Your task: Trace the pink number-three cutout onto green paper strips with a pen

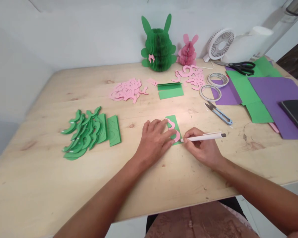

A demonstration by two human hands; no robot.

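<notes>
My right hand [201, 147] grips a white pen [206, 137], its tip at the lower right edge of a small green paper rectangle [172, 118]. On that rectangle lies a curvy pink paper cutout [177, 136]. My left hand [155, 138] lies over the cutout's left side with fingers stretched out, pressing it down and hiding part of it. To the left is a pile of green wavy paper cutouts [84, 135]. Beside the pile sits a green paper rectangle [113, 130] with curved lines drawn on it.
Pink cutouts [126, 91] are heaped beyond my hands, near a folded green strip [171, 91]. Right of these are tape rolls [210, 93], thread snips [220, 113], black scissors [243, 67], purple sheets [275, 102] and a phone [296, 114]. Paper rabbits [160, 49] and a fan [220, 44] stand behind.
</notes>
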